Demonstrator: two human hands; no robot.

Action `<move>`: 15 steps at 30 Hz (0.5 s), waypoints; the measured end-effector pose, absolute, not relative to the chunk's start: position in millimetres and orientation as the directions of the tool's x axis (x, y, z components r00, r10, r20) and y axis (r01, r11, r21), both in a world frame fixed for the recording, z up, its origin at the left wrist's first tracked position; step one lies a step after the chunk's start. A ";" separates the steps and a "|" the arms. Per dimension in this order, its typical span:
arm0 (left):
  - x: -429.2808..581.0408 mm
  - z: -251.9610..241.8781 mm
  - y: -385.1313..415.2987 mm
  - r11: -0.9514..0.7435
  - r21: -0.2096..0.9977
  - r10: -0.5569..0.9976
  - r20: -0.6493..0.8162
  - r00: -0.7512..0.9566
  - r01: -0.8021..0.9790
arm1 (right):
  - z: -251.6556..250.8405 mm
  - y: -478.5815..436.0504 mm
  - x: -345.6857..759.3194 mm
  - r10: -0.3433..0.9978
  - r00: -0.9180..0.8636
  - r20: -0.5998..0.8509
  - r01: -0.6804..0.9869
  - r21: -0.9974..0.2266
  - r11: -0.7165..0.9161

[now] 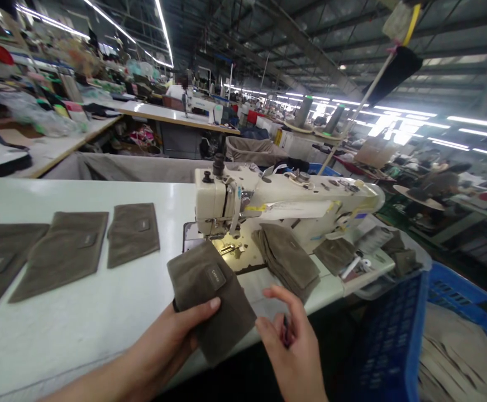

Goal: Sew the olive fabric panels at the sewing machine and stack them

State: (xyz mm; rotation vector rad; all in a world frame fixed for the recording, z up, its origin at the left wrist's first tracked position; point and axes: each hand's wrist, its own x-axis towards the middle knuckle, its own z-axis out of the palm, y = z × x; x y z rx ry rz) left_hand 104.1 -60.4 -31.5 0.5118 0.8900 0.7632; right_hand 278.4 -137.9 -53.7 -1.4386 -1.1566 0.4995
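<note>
My left hand grips an olive-brown fabric piece, thumb on top and fingers underneath. A small lettered label tab sits on its face. My right hand is at the piece's right edge, thumb tip close to it and index finger stretched out. Its other fingers curl round a small dark object, mostly hidden. Just behind the held piece is the needle area of a cream sewing machine. On its bed, right of the presser foot, lies a stack of similar brown pieces.
Several brown pieces lie apart on the white table at left, one with a label. Another brown piece and a thread cone are at the machine's right. A blue crate holding beige fabric stands lower right.
</note>
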 end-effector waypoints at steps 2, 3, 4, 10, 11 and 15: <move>96.4 -36.7 -64.4 0.633 0.694 0.763 -0.486 0.426 -0.342 | -60.3 -133.8 279.8 0.934 0.357 -0.022 0.079 -0.995 -0.054; 92.5 -37.2 -64.2 0.625 0.706 0.766 -0.472 0.435 -0.334 | -62.8 -131.7 279.1 0.948 0.295 -0.116 -0.001 -0.993 -0.121; 88.5 -36.3 -61.6 0.606 0.719 0.779 -0.453 0.433 -0.339 | -64.7 -130.0 278.0 0.954 0.252 -0.164 -0.039 -0.986 -0.160; 56.1 -15.1 -8.6 0.451 0.834 0.880 -0.358 0.312 -0.316 | -65.6 -127.2 279.2 0.965 0.235 -0.120 0.072 -0.988 -0.140; 51.0 -11.9 -0.3 0.431 0.868 0.886 -0.355 0.300 -0.247 | -65.6 -127.2 281.0 0.969 0.213 -0.126 0.090 -0.985 -0.148; 42.1 -4.5 16.7 0.379 0.925 0.893 -0.366 0.263 -0.001 | -68.1 -125.7 287.4 0.979 0.144 -0.147 0.147 -0.975 -0.168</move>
